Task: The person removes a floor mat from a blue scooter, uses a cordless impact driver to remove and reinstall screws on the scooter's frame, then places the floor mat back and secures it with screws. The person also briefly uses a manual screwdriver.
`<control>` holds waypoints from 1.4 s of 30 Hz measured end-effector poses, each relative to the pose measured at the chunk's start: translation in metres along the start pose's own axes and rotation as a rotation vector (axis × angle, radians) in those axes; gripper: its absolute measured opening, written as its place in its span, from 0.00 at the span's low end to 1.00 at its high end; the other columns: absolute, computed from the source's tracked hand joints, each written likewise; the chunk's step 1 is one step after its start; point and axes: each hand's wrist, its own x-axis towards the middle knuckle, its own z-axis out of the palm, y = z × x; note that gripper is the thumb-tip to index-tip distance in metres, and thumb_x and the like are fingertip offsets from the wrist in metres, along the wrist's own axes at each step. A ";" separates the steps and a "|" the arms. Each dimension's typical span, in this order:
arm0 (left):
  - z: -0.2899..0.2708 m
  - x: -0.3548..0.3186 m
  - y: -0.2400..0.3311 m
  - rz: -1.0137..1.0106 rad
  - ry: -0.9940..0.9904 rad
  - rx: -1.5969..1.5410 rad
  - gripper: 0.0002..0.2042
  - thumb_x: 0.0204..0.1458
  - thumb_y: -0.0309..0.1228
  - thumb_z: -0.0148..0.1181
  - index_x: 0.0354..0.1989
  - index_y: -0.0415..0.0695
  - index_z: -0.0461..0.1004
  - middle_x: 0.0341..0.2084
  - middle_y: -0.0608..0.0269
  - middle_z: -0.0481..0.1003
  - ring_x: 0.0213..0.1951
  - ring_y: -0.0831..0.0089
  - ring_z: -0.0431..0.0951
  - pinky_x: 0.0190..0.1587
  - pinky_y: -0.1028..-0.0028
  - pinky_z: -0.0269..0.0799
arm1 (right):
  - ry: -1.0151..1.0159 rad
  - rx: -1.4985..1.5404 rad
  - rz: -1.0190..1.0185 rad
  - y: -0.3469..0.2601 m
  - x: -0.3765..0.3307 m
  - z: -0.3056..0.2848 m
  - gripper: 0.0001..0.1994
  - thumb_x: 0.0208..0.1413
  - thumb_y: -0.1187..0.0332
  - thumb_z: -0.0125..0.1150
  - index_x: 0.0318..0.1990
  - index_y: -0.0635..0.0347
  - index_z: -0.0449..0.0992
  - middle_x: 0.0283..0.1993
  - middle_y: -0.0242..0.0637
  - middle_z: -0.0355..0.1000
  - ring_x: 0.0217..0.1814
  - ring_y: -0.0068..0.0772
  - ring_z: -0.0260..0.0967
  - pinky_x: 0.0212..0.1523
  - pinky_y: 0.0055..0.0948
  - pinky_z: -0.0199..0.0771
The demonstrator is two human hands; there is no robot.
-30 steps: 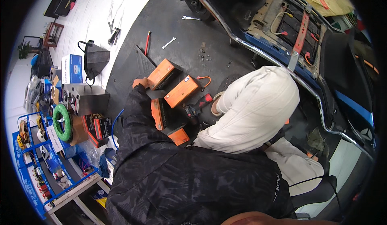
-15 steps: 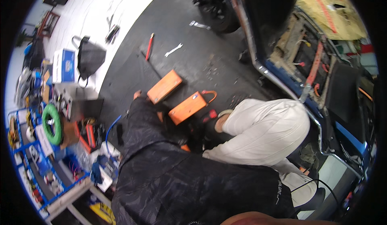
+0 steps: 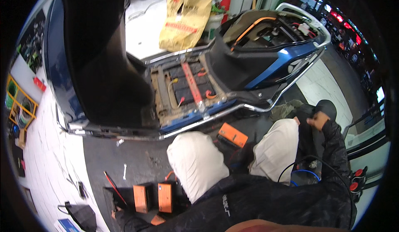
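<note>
At the lower left my left hand [image 3: 116, 213] is down at the mat, against the edge of a flat black piece [image 3: 109, 198]. Its fingers are small and partly hidden. Close by stand two orange box-shaped battery packs, one [image 3: 141, 199] nearer the hand and one [image 3: 165, 198] beside my knee, with a short orange-red lead. Off to the right, my right hand [image 3: 319, 120] has its fingers curled in against a rounded black thing [image 3: 327, 108] whose kind I cannot make out. Between my knees lies another orange pack [image 3: 233, 135].
A blue scooter [image 3: 274, 63] stands ahead, its floor compartment [image 3: 189, 84] uncovered, showing black blocks, coloured leads and a red strap. A red-handled tool [image 3: 114, 186] and a wrench [image 3: 124, 171] lie on the dark mat. A yellow sack [image 3: 187, 16] stands behind the scooter.
My view has swung to the right, bringing the whole scooter and my right hand into sight. My left hand is still low beside the orange packs.
</note>
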 end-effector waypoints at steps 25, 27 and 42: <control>-0.362 -0.334 0.246 0.345 -0.174 -1.651 0.05 0.65 0.27 0.60 0.45 0.40 0.71 0.36 0.63 0.79 0.35 0.74 0.80 0.42 0.72 0.76 | -0.117 0.485 -1.468 -0.369 0.033 0.106 0.17 0.59 0.58 0.68 0.37 0.69 0.82 0.25 0.50 0.76 0.28 0.45 0.76 0.33 0.38 0.73; -0.378 -0.356 0.256 0.347 -0.192 -1.589 0.09 0.65 0.26 0.59 0.50 0.37 0.72 0.42 0.58 0.80 0.41 0.70 0.81 0.48 0.70 0.77 | -0.156 0.563 -1.438 -0.367 0.030 0.097 0.17 0.60 0.58 0.68 0.37 0.69 0.81 0.26 0.49 0.76 0.28 0.42 0.76 0.34 0.37 0.72; -0.349 -0.434 0.298 0.479 -0.816 -1.556 0.20 0.63 0.29 0.61 0.61 0.35 0.70 0.56 0.51 0.77 0.57 0.62 0.78 0.63 0.63 0.70 | -1.092 1.382 -1.177 -0.317 0.010 0.042 0.46 0.68 0.28 0.31 0.63 0.69 0.69 0.46 0.46 0.76 0.44 0.38 0.78 0.41 0.31 0.81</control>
